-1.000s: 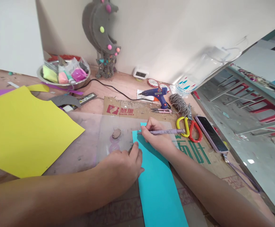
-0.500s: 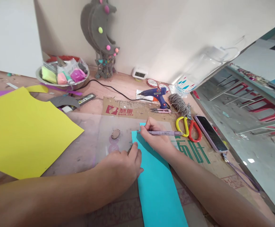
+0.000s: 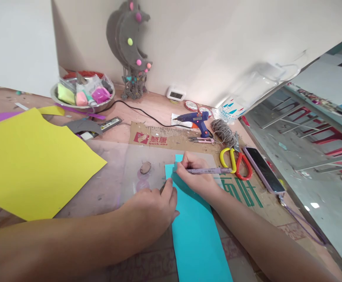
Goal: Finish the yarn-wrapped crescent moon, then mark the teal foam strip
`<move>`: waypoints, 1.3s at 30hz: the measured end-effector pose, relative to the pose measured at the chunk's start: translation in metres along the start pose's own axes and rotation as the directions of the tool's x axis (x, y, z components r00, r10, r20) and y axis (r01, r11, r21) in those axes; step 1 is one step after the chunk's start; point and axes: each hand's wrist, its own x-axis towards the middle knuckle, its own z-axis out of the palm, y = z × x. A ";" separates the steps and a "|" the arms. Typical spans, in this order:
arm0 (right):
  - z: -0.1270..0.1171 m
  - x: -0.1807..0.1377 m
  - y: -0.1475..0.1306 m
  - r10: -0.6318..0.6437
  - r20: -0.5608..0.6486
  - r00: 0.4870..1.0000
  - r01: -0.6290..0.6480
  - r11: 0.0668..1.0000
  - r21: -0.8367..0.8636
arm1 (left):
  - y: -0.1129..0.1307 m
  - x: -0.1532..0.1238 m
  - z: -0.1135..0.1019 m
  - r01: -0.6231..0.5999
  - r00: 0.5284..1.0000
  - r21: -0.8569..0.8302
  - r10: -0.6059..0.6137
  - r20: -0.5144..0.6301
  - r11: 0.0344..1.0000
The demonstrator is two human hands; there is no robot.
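Note:
A long strip of turquoise paper (image 3: 196,235) lies on the table in front of me. My right hand (image 3: 196,176) is closed on a pale purple pen (image 3: 210,170), whose tip rests near the strip's far left corner. My left hand (image 3: 151,209) lies on the table at the strip's left edge, fingers curled and pressing down on it, with something small and dark under the fingertips that I cannot make out.
A big yellow sheet (image 3: 30,160) lies at the left. Yellow and red scissors (image 3: 235,164), a phone (image 3: 263,164), twine (image 3: 222,131), a blue glue gun (image 3: 196,119) and its black cord are at the far right. A bowl of coloured clay (image 3: 82,94) stands at the back.
The hands stay almost in place on the turquoise strip; the pen tip has shifted only slightly. The view has drifted a little.

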 end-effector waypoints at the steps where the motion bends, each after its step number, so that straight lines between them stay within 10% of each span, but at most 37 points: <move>1: 0.000 -0.001 0.000 -0.002 0.016 1.000 0.002 1.000 -0.003 | 0.000 0.000 0.000 -0.001 1.000 0.001 0.001 -0.003 1.000; 19: -0.052 0.007 0.008 0.040 -0.194 0.980 0.019 0.956 0.292 | 0.002 0.001 -0.001 0.040 0.999 -0.027 -0.039 0.038 0.999; 30: -0.035 0.004 0.017 0.132 -0.200 0.971 -0.028 0.891 0.453 | -0.002 0.006 -0.007 0.005 0.994 -0.083 0.004 0.107 0.997; 39: -0.043 0.000 0.015 -0.015 -0.178 0.984 0.047 0.984 0.174 | -0.004 0.005 0.000 0.009 0.996 -0.093 0.000 0.090 0.996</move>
